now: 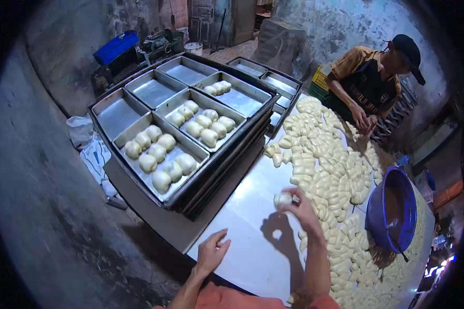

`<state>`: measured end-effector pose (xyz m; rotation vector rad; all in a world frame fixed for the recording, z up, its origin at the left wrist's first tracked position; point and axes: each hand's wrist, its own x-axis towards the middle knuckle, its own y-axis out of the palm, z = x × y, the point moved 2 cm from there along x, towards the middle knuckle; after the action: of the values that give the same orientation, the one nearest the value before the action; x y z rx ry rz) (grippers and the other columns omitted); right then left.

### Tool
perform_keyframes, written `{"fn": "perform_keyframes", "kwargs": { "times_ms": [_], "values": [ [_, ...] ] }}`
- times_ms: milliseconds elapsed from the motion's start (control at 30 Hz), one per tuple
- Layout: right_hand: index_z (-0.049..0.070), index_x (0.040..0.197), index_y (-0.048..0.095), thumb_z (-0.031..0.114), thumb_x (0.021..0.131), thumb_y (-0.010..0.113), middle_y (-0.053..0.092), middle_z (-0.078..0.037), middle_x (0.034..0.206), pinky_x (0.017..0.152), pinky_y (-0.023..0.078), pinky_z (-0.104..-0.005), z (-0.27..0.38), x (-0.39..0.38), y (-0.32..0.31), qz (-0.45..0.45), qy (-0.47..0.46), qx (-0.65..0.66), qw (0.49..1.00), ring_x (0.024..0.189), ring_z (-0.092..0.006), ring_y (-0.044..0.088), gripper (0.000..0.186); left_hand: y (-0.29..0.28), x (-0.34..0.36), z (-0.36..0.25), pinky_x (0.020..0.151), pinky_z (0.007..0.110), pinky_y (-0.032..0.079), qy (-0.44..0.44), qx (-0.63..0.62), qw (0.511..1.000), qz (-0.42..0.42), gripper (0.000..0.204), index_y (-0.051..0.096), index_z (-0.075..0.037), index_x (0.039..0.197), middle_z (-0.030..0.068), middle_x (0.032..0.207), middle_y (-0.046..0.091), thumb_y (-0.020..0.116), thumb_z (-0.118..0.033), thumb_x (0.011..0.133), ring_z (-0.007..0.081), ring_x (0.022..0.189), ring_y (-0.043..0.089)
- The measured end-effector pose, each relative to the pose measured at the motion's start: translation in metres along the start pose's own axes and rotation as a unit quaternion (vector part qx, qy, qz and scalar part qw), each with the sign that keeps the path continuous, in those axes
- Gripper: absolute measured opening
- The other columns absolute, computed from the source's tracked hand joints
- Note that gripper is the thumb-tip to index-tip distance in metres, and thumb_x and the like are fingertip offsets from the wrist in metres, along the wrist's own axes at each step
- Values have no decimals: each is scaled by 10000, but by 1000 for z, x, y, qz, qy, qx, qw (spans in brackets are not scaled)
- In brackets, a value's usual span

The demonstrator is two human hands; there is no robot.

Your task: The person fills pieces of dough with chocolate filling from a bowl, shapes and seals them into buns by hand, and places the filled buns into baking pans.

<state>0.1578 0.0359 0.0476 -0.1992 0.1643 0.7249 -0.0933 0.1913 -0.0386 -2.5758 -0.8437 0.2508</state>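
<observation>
Right hand (303, 210) had 1 pale dough ball (282, 201) pinched between thumb and fingers, near the centre of the frame, held above the white tabletop (242, 270); the shadow (283, 232) of hand and ball fell on the surface just below. Left hand (213, 253) was released, nothing in it, fingers loosely apart, over the table's near edge at lower centre. Metal trays (154, 91) sat at upper left on a dark stack (229, 172): 6 in the top layer, 3 of them carrying dough balls (157, 152) grouped in rows, the other 3 showing bare metal. More trays were partly visible behind, at top centre. Large spread of dough pieces (319, 159) covered the table's right side, packed close and partly overlapping, running from upper right of centre down to the lower right. Purple basin (379, 213) was at right, tilted, beside the dough. Co-worker (368, 77) in a dark cap (406, 50) stood at upper right, both hands together near the far dough; can't tell what they gripped. Blue box (116, 47) was at upper left, white bucket (193, 48) at top.
</observation>
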Motion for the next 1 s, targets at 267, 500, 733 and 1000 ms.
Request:
{"fn": "perform_keyframes", "kwargs": {
  "times_ms": [267, 500, 733, 1000],
  "values": [
    [-19, 1209, 578, 266, 785, 768, 623, -107, 1133, 819, 526, -321, 179, 166, 56, 13, -238, -26, 971, 965, -217, 647, 545, -1, 6, 15, 667, 299, 560, 59, -31, 998, 10, 308, 684, -56, 1165, 132, 1048, 723, 715, -173, 881, 201, 757, 722],
    [99, 1298, 593, 423, 806, 694, 663, -210, 1178, 959, 490, -445, 166, 273, 118, 20, -242, -489, 838, 1109, -379, 621, 598, 1, 0, 17, 683, 293, 579, 62, -53, 996, 19, 228, 711, -47, 1093, 119, 989, 736, 706, -153, 890, 201, 797, 738],
    [90, 1396, 505, 493, 879, 637, 579, -280, 1276, 1022, 432, -450, 163, 259, 99, -28, -269, -448, 852, 1192, -410, 556, 669, 2, 1, 20, 664, 295, 577, 73, -27, 996, 47, 186, 722, -44, 1049, 123, 981, 734, 708, -130, 885, 195, 778, 736],
    [14, 1237, 632, 335, 953, 655, 710, -100, 1028, 819, 523, -279, 153, 119, -19, -89, -330, -329, 880, 966, -157, 656, 429, 2, 13, 5, 669, 268, 543, 50, -23, 998, 22, 177, 705, 30, 1050, 128, 901, 727, 668, -58, 902, 143, 756, 681]
  ]
}}
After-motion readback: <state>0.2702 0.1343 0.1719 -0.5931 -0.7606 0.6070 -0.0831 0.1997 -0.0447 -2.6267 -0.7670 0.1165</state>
